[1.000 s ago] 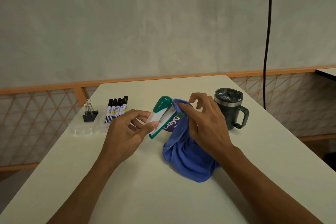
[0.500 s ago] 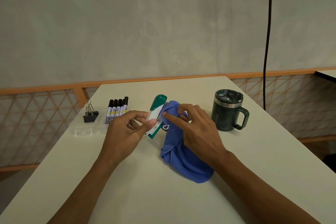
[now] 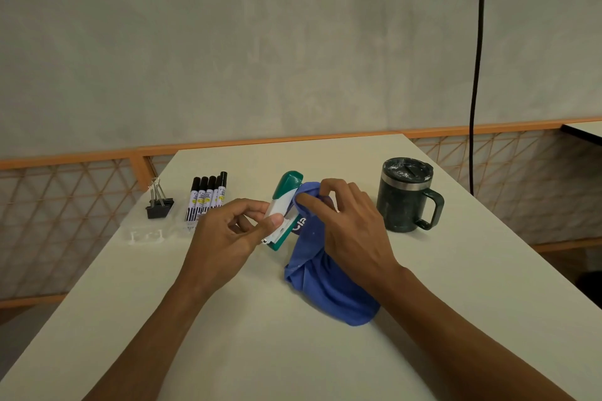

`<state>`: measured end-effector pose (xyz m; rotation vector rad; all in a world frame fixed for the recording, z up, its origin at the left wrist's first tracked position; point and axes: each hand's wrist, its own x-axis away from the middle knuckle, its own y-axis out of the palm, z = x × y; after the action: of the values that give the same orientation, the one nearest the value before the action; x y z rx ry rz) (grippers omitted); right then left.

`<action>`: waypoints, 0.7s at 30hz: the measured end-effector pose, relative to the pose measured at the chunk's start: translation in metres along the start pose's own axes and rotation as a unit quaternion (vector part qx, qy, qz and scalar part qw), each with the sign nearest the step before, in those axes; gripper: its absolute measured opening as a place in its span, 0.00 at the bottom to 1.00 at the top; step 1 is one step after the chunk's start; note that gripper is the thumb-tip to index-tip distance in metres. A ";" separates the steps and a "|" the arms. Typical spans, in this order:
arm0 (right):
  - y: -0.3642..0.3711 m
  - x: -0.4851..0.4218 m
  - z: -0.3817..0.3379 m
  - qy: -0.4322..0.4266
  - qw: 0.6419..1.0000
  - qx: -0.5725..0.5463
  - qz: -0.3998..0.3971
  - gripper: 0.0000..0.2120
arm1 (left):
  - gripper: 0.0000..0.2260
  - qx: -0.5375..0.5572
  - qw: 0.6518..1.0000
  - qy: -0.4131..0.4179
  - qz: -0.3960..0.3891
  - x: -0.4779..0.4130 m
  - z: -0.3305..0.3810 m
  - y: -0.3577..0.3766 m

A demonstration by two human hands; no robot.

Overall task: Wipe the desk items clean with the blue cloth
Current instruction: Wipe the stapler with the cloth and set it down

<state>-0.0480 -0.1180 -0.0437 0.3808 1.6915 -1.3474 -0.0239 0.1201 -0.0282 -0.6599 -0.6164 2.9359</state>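
Blue cloth (image 3: 329, 290), bunched: its upper end is gathered under the curled fingers of the right hand (image 3: 353, 231), its lower end lies slack on the pale worktop (image 3: 456, 303) nearer the person. Stapler (image 3: 282, 205), green and white, lifted off the worktop and tilted with its green nose away from the person; its near end is pinched between thumb and fingers of the left hand (image 3: 228, 234). The cloth touches the stapler's right flank, pressed there by the right forefinger; lettering on that flank is partly covered. Markers (image 3: 208, 198), black-capped, in a row, rear left. Binder clips (image 3: 159, 205), black, just left of the markers. Clear plastic piece (image 3: 146, 234), in front of the clips, kind not certain. Mug (image 3: 404, 202), dark green with lid and handle, rear right, apart from the hands, speckled with pale marks. Step in hand, as judged: wiping the stapler, one item among several. The next move calls for a firm left-hand pinch while the cloth is drawn along the body, then a turn of the stapler to present the unwiped faces.
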 end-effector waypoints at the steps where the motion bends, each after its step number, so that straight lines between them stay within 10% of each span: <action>1: 0.001 0.001 -0.001 -0.011 1.000 0.000 -0.007 0.32 | 0.14 0.000 1.000 0.000 0.004 -0.001 -0.001 -0.001; 21: -0.007 -0.004 0.002 0.050 0.998 0.029 0.018 0.21 | 0.13 0.013 1.000 -0.016 0.001 0.000 0.003 -0.006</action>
<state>-0.0497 -0.1205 -0.0364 0.5179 1.7218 -1.3724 -0.0247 0.1246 -0.0234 -0.6126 -0.5808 2.9570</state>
